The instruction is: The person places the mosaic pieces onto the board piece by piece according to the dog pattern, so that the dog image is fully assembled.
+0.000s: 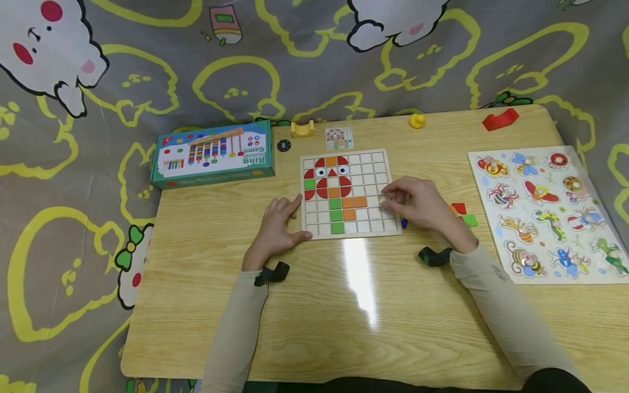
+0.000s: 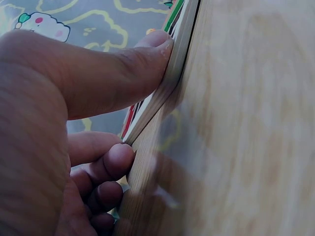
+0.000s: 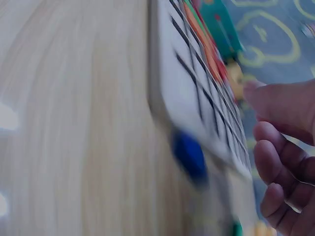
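Observation:
A square wooden grid board [image 1: 321,215] lies on the table, its cells partly filled with red, orange and green tiles forming a figure with two eyes. My left hand [image 1: 279,226] rests at its near left corner, thumb along the near edge, forefinger at the left edge. In the left wrist view the thumb [image 2: 123,73] presses the board's side [image 2: 170,83]. My right hand [image 1: 415,201] is over the board's right edge, fingers loosely bent. Nothing shows between its thumb and fingertips in the right wrist view. A blue piece [image 3: 189,156] lies beside the board, below this hand.
Loose red [image 1: 459,208] and green tiles [image 1: 470,220] lie right of the board. Further right is an insect puzzle board [image 1: 535,204]. Behind stand a pattern card [image 1: 339,138], a yellow block [image 1: 302,129], a boxed game [image 1: 213,153], a rubber duck [image 1: 416,120] and a red block [image 1: 500,119].

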Demonstrator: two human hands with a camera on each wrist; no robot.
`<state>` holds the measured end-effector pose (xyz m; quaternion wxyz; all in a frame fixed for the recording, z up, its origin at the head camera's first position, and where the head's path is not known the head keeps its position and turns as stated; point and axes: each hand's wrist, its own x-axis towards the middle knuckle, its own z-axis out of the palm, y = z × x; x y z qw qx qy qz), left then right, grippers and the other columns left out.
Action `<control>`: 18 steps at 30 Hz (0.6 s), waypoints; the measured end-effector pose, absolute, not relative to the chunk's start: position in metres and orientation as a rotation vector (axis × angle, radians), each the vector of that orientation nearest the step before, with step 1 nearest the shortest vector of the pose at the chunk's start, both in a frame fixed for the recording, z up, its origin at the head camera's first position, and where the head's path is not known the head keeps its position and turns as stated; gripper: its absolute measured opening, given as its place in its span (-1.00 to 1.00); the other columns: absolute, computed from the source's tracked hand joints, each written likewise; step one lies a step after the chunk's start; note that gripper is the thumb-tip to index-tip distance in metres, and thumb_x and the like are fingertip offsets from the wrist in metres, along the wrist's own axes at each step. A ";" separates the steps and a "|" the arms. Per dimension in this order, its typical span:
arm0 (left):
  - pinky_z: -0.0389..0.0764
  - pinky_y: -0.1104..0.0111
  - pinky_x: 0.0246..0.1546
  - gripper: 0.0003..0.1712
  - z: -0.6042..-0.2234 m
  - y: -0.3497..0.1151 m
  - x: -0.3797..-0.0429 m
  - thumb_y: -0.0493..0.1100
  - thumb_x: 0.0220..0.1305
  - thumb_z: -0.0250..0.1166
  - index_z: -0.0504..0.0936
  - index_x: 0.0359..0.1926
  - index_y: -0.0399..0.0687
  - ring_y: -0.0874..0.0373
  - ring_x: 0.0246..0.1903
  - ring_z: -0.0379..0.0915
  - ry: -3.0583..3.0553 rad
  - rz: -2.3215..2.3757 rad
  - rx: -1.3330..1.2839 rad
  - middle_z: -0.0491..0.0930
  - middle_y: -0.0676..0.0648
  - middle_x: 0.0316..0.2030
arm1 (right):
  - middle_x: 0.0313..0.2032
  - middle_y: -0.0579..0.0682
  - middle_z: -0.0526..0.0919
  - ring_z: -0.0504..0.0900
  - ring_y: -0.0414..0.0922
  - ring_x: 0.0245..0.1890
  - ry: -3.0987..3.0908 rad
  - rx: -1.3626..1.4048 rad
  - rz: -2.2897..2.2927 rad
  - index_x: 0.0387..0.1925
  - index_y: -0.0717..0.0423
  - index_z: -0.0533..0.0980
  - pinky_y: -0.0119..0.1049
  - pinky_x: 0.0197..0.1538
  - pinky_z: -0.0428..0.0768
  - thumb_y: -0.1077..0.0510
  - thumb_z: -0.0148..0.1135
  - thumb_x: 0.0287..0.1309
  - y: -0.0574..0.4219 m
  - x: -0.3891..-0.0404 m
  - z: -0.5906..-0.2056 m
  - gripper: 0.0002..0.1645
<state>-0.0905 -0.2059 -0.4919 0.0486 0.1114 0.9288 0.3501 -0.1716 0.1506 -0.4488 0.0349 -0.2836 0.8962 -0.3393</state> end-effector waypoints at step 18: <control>0.10 0.25 -0.14 0.13 -0.489 -0.204 -0.090 0.11 -0.06 0.55 0.22 0.49 -0.05 0.08 -0.22 0.09 2.811 1.090 0.317 0.29 0.00 -0.32 | -0.43 -0.13 0.66 0.49 -0.32 -0.50 2.821 -0.699 -0.723 -0.16 0.08 0.72 -0.46 -0.41 0.38 0.31 0.47 0.02 0.270 -0.163 -0.428 -0.72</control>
